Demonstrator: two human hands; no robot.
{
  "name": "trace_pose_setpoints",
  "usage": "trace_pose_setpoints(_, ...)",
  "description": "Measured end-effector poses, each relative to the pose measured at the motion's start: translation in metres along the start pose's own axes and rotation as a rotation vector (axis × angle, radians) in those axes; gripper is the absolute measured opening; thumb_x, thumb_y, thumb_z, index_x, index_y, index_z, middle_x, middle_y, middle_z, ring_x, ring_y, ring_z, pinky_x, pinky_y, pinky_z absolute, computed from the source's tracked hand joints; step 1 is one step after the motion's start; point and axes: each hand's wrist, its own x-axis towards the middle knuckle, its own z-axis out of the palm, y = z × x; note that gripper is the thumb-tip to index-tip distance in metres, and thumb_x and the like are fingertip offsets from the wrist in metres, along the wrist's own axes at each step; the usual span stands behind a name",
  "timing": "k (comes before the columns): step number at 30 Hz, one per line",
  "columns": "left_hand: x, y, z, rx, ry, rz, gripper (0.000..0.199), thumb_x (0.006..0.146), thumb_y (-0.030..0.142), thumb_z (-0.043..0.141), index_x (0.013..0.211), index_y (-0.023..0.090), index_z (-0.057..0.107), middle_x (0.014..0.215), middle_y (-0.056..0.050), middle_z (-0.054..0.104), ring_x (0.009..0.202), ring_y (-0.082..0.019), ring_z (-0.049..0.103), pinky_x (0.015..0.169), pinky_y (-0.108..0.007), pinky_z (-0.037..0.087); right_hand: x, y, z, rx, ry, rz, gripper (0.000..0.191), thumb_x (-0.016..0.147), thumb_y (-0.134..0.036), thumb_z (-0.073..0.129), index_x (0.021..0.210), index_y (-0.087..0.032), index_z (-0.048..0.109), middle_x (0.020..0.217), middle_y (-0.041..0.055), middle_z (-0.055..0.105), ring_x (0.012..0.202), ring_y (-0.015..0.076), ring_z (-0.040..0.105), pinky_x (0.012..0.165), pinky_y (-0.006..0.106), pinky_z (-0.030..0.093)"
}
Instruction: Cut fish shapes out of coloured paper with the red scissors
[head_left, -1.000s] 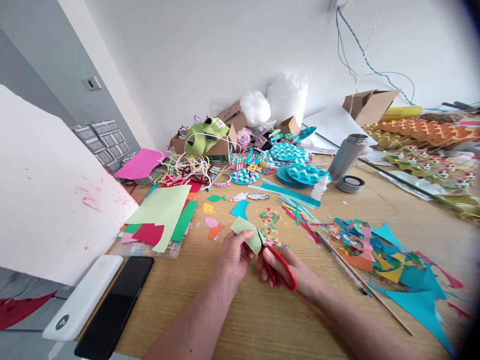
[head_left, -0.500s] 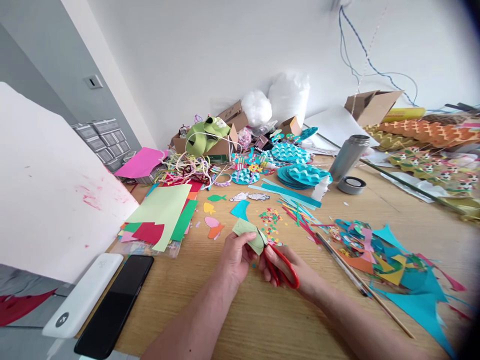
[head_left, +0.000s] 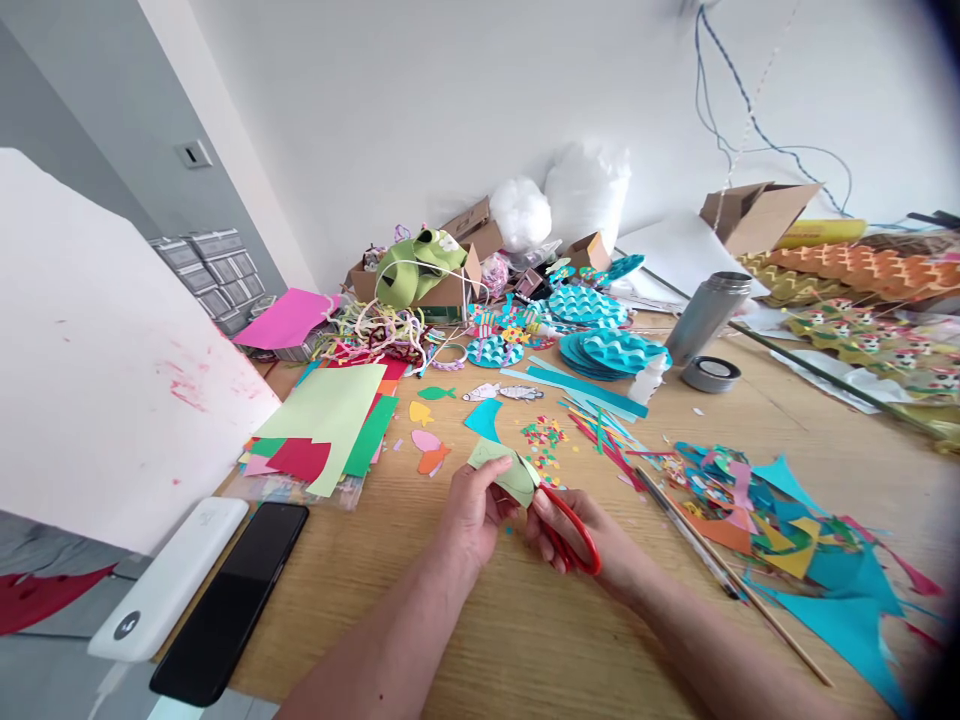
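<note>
The left hand (head_left: 472, 508) pinches a pale green paper piece (head_left: 517, 484) above the table (head_left: 352, 575); the right hand (head_left: 562, 518), just beside it, is clasped around red-handled scissors (head_left: 589, 542), blades at the paper. Beyond lie a blue scrap (head_left: 484, 419) and confetti (head_left: 543, 432); leftward, paper fish (head_left: 432, 459); far right, heaped offcuts (head_left: 855, 580).

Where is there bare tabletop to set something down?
Bare wood lies between the smartphone and the left forearm, and in a smaller patch between the flask lid and the paper scraps. It is crowded along the back, around the pipe cleaners and wavy turquoise discs.
</note>
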Motion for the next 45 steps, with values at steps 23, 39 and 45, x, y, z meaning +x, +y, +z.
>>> trace_pose_setpoints(23, -0.0012, 0.0007, 0.0006, 0.07, 0.062, 0.031, 0.025, 0.053, 0.028, 0.076, 0.068, 0.014, 0.06, 0.061, 0.0, 0.059, 0.05, -0.009, 0.05, 0.042, -0.021, 0.033, -0.0015, -0.0026, 0.0011, 0.019, -0.02, 0.001, 0.062, 0.071, -0.076, 0.054, 0.062, -0.014, 0.056, 0.045, -0.0029, 0.052, 0.035, 0.0053, 0.04, 0.038, 0.019, 0.026)
trace_pose_setpoints(39, -0.0035, -0.0004, 0.0034, 0.112, 0.022, 0.074, 0.024, 0.053, 0.027, 0.076, 0.065, 0.013, 0.062, 0.058, -0.001, 0.057, 0.047, -0.01, 0.048, 0.041, -0.022, 0.033, -0.0029, -0.0037, -0.0005, 0.021, -0.028, 0.011, 0.064, 0.072, -0.078, 0.051, 0.064, -0.015, 0.055, 0.048, -0.0024, 0.053, 0.038, 0.0061, 0.043, 0.039, 0.019, 0.025)
trace_pose_setpoints(45, -0.0036, -0.0007, 0.0034, 0.126, 0.041, 0.091, 0.024, 0.052, 0.027, 0.078, 0.064, 0.013, 0.063, 0.057, 0.0, 0.057, 0.047, -0.01, 0.048, 0.041, -0.022, 0.034, -0.0048, -0.007, 0.0, 0.003, -0.026, 0.01, 0.063, 0.072, -0.077, 0.052, 0.066, -0.015, 0.056, 0.051, -0.0019, 0.054, 0.04, 0.007, 0.044, 0.04, 0.02, 0.026)
